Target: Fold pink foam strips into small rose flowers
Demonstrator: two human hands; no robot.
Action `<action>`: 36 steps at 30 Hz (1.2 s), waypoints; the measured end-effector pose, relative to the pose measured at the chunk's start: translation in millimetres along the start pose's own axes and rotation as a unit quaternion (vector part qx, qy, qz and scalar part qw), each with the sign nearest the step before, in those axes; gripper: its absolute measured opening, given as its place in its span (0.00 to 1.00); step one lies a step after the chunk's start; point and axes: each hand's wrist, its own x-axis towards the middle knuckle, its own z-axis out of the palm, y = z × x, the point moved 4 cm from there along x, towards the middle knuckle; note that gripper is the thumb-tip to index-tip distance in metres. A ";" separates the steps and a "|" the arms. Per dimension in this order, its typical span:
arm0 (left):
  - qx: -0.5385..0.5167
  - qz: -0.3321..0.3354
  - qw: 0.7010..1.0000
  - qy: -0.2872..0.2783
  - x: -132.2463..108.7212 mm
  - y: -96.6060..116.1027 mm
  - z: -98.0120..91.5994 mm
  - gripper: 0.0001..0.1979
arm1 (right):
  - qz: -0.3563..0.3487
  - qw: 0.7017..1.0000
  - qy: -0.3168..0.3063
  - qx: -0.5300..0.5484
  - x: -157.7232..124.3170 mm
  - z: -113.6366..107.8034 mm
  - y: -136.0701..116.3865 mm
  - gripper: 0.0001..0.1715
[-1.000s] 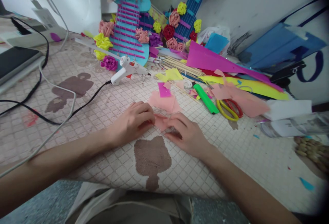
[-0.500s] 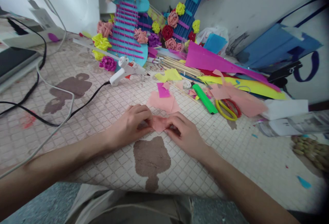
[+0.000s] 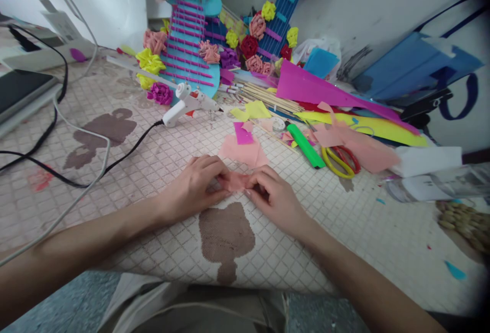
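Note:
Between my two hands is a small piece of pink paper [image 3: 236,182], its lower edge folded up. My left hand [image 3: 201,181] pinches the left end of it, fingers closed. At the right end my right hand [image 3: 273,193] grips it between thumb and fingers. Both hands rest low over the patterned tablecloth [image 3: 172,244]. Just beyond them lie larger pink paper sheets [image 3: 240,153] with a magenta paper scrap [image 3: 243,133] on top. My fingertips partly hide the held paper's ends.
A white hot glue gun [image 3: 187,106] trails a black cord on the left. Right of centre lie a green cutter [image 3: 305,146], scissors with red and yellow handles [image 3: 339,163] and coloured paper. Behind stands a blue craft piece with paper flowers [image 3: 187,50]. A clear bottle [image 3: 440,185] lies far right.
The pink paper's lower point, which hung down between my hands, is now folded up, so the piece looks narrower. Both hands stay in nearly the same place.

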 end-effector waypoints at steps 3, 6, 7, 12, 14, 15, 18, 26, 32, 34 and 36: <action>-0.010 -0.003 1.000 -0.002 0.5 0.1 0.2 0.02 | -0.003 1.000 0.004 0.009 -0.8 -0.8 0.7 0.04; -0.005 0.001 1.000 -0.013 0.3 -0.1 1.1 0.03 | -0.005 1.000 0.006 0.014 -0.8 -0.9 1.0 0.04; -0.002 0.001 1.000 -0.017 0.2 -0.2 1.5 0.04 | -0.005 1.000 0.004 0.014 -0.7 -0.7 1.0 0.04; 0.006 -0.001 1.000 -0.022 0.5 -0.3 2.6 0.04 | 0.007 1.000 0.000 0.008 -0.1 -0.2 0.2 0.04; 0.011 -0.008 1.000 -0.022 0.9 -0.5 2.8 0.03 | 0.014 1.000 0.003 -0.001 0.1 0.4 -0.3 0.04; 0.015 -0.012 1.000 -0.023 1.1 -0.7 3.0 0.03 | 0.017 1.000 0.006 -0.007 0.2 0.9 -0.7 0.04; 0.028 -0.023 0.999 -0.022 1.5 -0.4 3.9 0.04 | 0.024 0.999 0.015 -0.025 1.1 2.6 -1.8 0.04; 0.049 -0.039 0.998 -0.011 3.0 2.6 6.3 0.06 | 0.046 0.998 0.024 -0.037 3.1 5.4 -2.2 0.04; 0.064 -0.045 0.997 -0.012 3.7 1.7 6.7 0.09 | 0.039 0.998 0.033 -0.035 3.7 5.1 -2.1 0.04; 0.059 -0.043 0.997 -0.006 4.3 1.9 6.4 0.09 | 0.040 0.998 0.036 -0.038 4.0 5.4 -1.8 0.04; 0.050 -0.041 0.998 0.001 5.0 2.3 6.2 0.11 | 0.042 0.998 0.036 -0.044 4.1 5.9 -1.9 0.04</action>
